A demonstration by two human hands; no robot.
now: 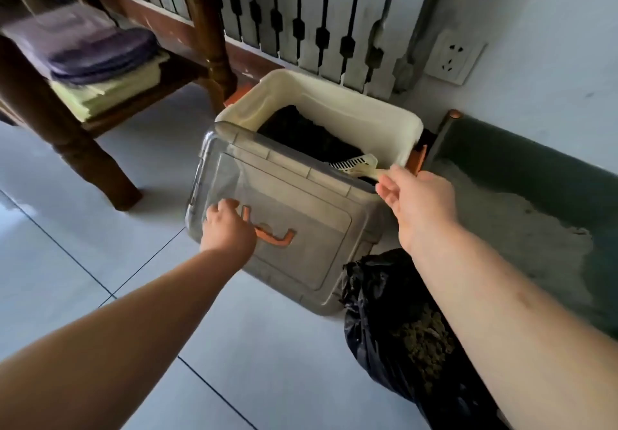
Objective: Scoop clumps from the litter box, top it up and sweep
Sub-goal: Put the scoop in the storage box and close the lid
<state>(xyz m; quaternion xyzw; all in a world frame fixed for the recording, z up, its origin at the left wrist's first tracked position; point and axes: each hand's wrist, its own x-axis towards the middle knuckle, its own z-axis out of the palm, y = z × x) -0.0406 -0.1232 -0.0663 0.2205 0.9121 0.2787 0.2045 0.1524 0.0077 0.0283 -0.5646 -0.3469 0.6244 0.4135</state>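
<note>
R hand: fingers pinched on scoop grip end. Scoop long axis runs up-left from fingers; slotted head sits inside cream bin, over dark contents. L hand: fingers curled on lid at orange handle (lid tilted, bin part open). Litter box lies right of R hand, nearer R arm.

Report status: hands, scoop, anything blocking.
Left hand grips lid, tilted off bin. Right hand pinches scoop at bin opening. Black bag close beside, not blocking.

Folded towels on wooden shelf; wall socket near slatted panel.
</note>
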